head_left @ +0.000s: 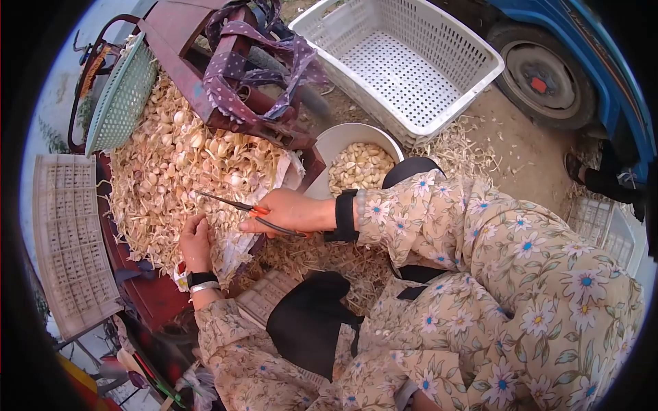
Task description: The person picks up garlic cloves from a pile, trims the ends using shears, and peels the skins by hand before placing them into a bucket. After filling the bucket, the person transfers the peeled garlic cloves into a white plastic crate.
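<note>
My right hand is wrapped round a pair of scissors with orange and black handles. The dark blades point left over a heap of garlic with loose skins and dry stalks. Close to the heap's front edge, my left hand has its fingers curled together; whatever they hold, if anything, is hidden. A white bucket with trimmed garlic in it stands beyond my right wrist.
Behind the bucket is a large white plastic crate. A green basket leans at the heap's left, above a pale crate. A red metal frame with dotted cloth rises ahead. A blue vehicle's wheel and another person's foot are at right.
</note>
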The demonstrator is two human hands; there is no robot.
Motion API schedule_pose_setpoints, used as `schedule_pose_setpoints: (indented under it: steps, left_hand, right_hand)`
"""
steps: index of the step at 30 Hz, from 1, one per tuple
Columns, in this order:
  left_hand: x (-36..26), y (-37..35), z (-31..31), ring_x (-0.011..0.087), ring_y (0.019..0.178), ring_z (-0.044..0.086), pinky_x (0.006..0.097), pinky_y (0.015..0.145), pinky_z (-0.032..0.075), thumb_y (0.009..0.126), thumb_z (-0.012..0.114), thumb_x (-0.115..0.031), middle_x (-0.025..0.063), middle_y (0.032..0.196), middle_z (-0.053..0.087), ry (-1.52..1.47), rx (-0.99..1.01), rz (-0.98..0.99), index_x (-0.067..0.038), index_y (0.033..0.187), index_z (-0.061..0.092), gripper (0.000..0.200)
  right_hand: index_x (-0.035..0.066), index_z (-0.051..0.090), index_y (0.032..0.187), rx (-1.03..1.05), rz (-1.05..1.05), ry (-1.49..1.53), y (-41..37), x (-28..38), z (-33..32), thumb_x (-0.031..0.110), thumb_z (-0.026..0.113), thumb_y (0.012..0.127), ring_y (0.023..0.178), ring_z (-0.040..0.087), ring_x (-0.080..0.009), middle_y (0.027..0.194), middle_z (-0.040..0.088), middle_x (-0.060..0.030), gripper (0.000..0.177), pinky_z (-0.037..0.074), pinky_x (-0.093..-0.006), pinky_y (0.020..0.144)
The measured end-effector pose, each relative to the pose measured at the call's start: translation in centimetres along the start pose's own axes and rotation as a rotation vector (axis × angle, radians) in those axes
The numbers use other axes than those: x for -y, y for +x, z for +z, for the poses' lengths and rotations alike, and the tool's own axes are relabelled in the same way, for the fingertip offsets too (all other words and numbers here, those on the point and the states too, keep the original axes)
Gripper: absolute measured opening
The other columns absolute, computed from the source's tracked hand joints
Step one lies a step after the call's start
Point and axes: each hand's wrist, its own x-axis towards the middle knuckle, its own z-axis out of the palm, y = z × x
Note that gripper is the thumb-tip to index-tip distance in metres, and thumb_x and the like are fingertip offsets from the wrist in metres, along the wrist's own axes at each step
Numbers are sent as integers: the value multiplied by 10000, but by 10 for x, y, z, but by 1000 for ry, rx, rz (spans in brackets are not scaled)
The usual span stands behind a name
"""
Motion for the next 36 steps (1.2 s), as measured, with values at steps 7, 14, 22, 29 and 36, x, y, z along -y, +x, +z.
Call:
schedule_pose_setpoints:
  steps: [7, 14, 22, 29, 36]
  left_hand:
    - [-15, -6, 25, 154, 713, 574, 275, 649, 458, 739, 656, -105, 99, 795, 622, 643, 113, 165, 20, 999, 604, 294]
    - [14, 8, 9, 158, 667, 575, 278, 609, 456, 769, 640, -162, 85, 783, 625, 568, 95, 214, 26, 961, 603, 271]
    - [-32, -46, 5, 31, 466, 364, 165, 397, 251, 862, 550, -151, -20, 638, 488, -353, 101, -29, -64, 829, 539, 93]
    - [-44, -107, 44, 64, 544, 452, 167, 484, 347, 852, 563, -119, 2, 682, 514, -383, 227, 100, -22, 942, 556, 133]
    - [-36, -141, 60, 76, 602, 467, 173, 545, 368, 822, 563, -29, 22, 768, 553, 119, -62, 414, -20, 1037, 559, 215]
  right_hand:
    - [60, 518, 524, 2, -31, -58, -2, 2, 2, 595, 542, 762, 476, 483, -134, 492, 489, -19, 586, 367, -277, 480]
    - [59, 517, 531, -14, -27, -16, -7, 8, -4, 586, 548, 763, 480, 480, -132, 497, 488, -16, 576, 367, -275, 482]
    - [60, 544, 601, -16, -31, 32, -2, 6, 5, 480, 623, 765, 485, 466, -101, 537, 507, -11, 457, 344, -245, 459]
    - [-16, 540, 852, 74, -9, 707, -1, 7, 18, 157, 638, 801, 573, 605, -119, 650, 581, -54, 205, 477, -201, 479]
    - [-18, 550, 840, 113, 111, 636, 0, -5, 25, 77, 652, 764, 564, 615, -158, 694, 603, -95, 159, 497, -225, 495]
